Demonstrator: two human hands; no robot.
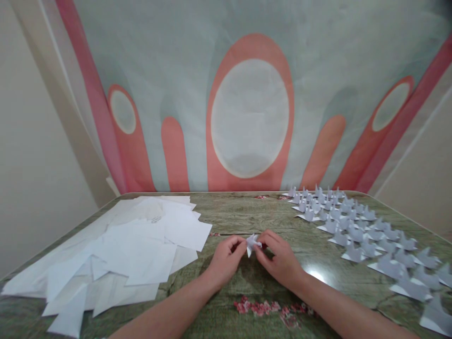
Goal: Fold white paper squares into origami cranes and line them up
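Note:
Both my hands meet over the middle of a green wood-patterned table. Between their fingertips is a small folded white paper piece, partly creased into a pointed shape. My left hand pinches its left side with thumb and fingers. My right hand pinches its right side, fingers curled over it. The paper sits just above the tabletop; part of it is hidden by my fingers.
A loose pile of flat white paper sheets spreads over the table's left half. Several finished folded paper figures stand in rows on the right. A painted cloth hangs behind the table.

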